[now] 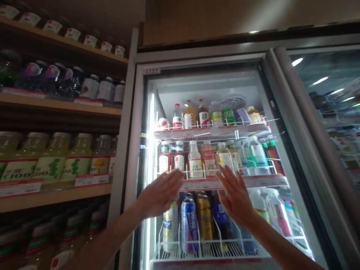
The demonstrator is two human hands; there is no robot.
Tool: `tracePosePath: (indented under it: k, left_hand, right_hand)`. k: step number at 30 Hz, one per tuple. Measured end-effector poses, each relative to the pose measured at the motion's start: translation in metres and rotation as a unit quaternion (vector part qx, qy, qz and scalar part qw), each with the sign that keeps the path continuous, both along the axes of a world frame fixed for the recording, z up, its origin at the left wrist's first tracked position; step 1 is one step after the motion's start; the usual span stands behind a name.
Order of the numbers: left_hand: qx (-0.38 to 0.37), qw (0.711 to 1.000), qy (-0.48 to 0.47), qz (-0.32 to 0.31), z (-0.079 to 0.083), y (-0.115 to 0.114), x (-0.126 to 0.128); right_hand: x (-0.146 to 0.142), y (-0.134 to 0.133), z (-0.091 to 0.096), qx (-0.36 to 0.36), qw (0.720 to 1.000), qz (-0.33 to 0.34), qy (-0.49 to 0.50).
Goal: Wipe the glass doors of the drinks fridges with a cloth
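Both my hands are raised in front of the glass door (pixel 149 161) of a lit drinks fridge. My left hand (pixel 161 193), a little blurred, has its fingers stretched out towards the right and holds nothing. Opposite it, my right hand (pixel 234 195) is open with the fingers spread and pointing up to the left. A gap separates the two hands. Behind them stand a white-capped bottle with a yellow label (pixel 195 163), a pink drink bottle (pixel 208 159), a blue can (pixel 189 221) and a gold can (pixel 204 217). Whether either hand touches the glass I cannot tell.
On the left, wooden shelves (pixel 56 198) carry rows of bottles, among them pale yellow ones (pixel 75 157) with price strips below. A grey vertical door frame (pixel 303 142) separates this door from a second glass door (pixel 329 75) at right, which shows reflections.
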State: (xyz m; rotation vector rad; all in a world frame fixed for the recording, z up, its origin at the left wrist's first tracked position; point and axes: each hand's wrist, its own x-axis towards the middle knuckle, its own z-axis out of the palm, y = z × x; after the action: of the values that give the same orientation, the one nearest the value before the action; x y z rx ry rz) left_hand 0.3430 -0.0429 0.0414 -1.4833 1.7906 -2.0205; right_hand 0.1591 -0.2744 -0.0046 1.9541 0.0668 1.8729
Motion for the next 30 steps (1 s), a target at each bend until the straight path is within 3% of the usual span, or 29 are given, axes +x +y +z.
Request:
tracePosePath:
  k: [3,4,7,8,11,12,13,16,17,21,23,26,28,30]
  left_hand:
    - [-0.136,0.988,0.078,0.012,-0.003,0.02,0.014]
    - [-0.124,0.99,0.069,0.01,-0.006,0.025,0.017]
    - [0.023,0.999,-0.011,0.022,-0.013,0.038,0.021]
    - [0.022,0.999,-0.016,0.029,-0.013,0.04,0.022]
    - [-0.149,0.987,0.053,0.039,-0.014,0.037,0.02]
    - [-0.177,0.982,0.064,0.037,-0.017,0.033,0.019]
    - [-0.158,0.986,0.053,0.032,-0.021,0.029,0.017]
    - [0.011,0.999,-0.022,0.024,-0.03,0.02,0.013]
    - [0.011,0.999,-0.018,0.025,-0.029,0.019,0.013]
    - [-0.2,0.974,0.098,0.026,-0.017,0.018,0.015]
    - [-0.155,0.985,0.079,0.012,-0.02,0.016,0.013]
    - [0.039,0.999,-0.033,-0.006,-0.031,0.013,0.007]
    - [0.018,1.0,-0.023,0.006,-0.037,0.01,0.003]
    - [-0.083,0.995,0.046,0.025,-0.044,0.006,-0.002]
  right_hand:
    - [0.007,0.008,0.003,-0.002,1.0,0.013,-0.018]
    - [0.01,0.011,0.004,-0.006,1.0,0.015,-0.016]
    - [0.019,0.019,0.005,-0.019,1.0,0.018,0.005]
    - [0.022,0.022,0.005,-0.022,1.0,0.021,0.006]
    - [0.031,0.028,0.007,-0.012,0.999,0.035,-0.012]
    - [0.033,0.03,0.007,-0.009,0.999,0.04,-0.016]
    - [0.035,0.031,0.007,-0.009,0.999,0.042,-0.017]
    - [0.036,0.033,0.006,-0.022,0.999,0.046,-0.008]
    - [0.035,0.032,0.005,-0.025,0.999,0.046,-0.009]
    - [0.027,0.025,0.004,-0.004,0.999,0.039,-0.018]
    - [0.022,0.021,0.002,-0.002,1.0,0.027,-0.01]
    - [0.017,0.015,-0.002,-0.023,1.0,0.017,0.003]
    - [0.015,0.012,-0.006,-0.026,1.0,0.015,0.004]
    - [0.013,0.01,-0.012,-0.021,1.0,0.013,0.003]
